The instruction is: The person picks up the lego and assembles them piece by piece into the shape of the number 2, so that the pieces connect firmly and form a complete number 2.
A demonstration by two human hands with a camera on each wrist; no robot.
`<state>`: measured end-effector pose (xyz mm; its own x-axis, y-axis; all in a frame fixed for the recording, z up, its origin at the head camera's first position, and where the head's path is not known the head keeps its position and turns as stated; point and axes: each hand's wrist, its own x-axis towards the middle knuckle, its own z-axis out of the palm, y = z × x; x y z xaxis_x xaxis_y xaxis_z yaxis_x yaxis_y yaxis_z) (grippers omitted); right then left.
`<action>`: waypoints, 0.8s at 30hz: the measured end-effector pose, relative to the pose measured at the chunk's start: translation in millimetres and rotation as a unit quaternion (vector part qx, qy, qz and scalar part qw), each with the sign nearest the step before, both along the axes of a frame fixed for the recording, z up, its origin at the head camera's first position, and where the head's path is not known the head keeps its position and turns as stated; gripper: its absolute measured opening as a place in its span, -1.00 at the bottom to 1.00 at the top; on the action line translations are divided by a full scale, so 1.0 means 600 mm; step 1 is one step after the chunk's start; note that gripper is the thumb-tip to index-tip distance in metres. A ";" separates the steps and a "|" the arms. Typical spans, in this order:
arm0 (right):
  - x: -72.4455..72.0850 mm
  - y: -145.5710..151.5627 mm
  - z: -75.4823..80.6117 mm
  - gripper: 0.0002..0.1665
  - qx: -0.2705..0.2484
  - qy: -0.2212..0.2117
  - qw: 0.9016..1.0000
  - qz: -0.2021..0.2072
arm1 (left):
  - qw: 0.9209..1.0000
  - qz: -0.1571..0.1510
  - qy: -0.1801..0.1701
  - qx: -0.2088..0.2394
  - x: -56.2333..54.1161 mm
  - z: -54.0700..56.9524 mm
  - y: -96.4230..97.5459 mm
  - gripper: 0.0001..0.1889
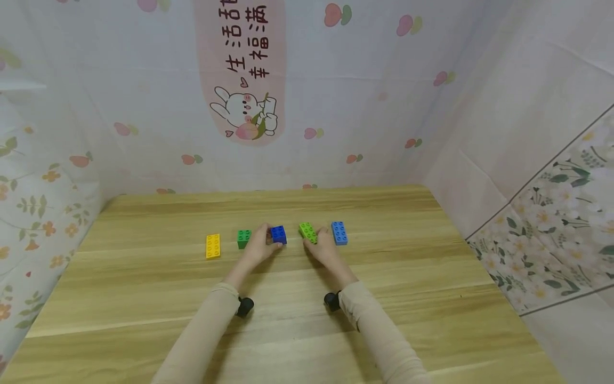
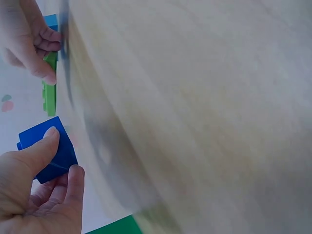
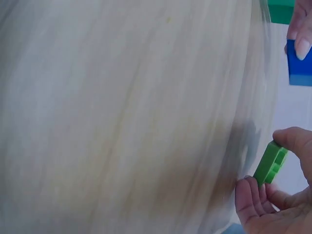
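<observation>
My left hand [image 1: 259, 245] pinches a dark blue toy brick [image 1: 278, 234] between thumb and fingers. In the left wrist view the thumb lies on one side of that blue brick [image 2: 48, 148], fingertips on its lower edge. My right hand [image 1: 324, 248] grips a light green toy brick [image 1: 307, 232], seen tilted in the head view. The right wrist view shows the thumb at the upper end of the light green brick [image 3: 270, 163] and fingers at its lower end. A small gap separates the two held bricks.
On the wooden table [image 1: 288, 330], a green brick [image 1: 243, 238] sits just left of my left hand, with a yellow brick [image 1: 213, 246] farther left. A light blue brick [image 1: 339, 233] lies right of my right hand. A patterned cloth [image 1: 307, 96] hangs behind the table.
</observation>
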<state>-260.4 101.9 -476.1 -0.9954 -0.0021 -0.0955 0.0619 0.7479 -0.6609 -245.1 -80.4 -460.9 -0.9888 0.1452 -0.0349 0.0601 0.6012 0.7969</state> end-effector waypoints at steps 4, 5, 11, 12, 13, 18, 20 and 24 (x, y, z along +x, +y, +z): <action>-0.002 0.008 0.002 -0.50 0.002 0.010 1.000 0.023 | 1.000 0.000 -0.016 0.015 0.004 0.014 -0.006 -0.48; -0.002 0.009 0.003 -0.49 0.004 0.010 1.000 0.028 | 1.000 0.000 -0.020 0.017 0.005 0.018 -0.007 -0.48; -0.003 0.012 0.012 -0.47 0.016 0.015 0.997 0.073 | 0.999 0.004 -0.025 0.032 0.011 0.039 -0.018 -0.48; -0.003 0.011 0.013 -0.48 0.023 0.017 0.996 0.084 | 0.999 0.005 -0.024 0.033 0.011 0.042 -0.019 -0.48; -0.003 0.011 0.015 -0.48 0.027 0.018 0.995 0.096 | 0.999 0.007 -0.023 0.035 0.012 0.044 -0.021 -0.48; -0.001 0.009 0.020 -0.51 0.048 0.014 0.986 0.156 | 0.999 0.010 -0.020 0.040 0.015 0.049 -0.026 -0.48; 0.001 0.008 0.020 -0.53 0.055 0.013 0.983 0.175 | 0.999 0.010 -0.019 0.044 0.016 0.050 -0.027 -0.48; 0.002 0.008 0.015 -0.56 0.063 0.011 0.977 0.206 | 0.998 0.010 -0.023 0.049 0.019 0.047 -0.029 -0.49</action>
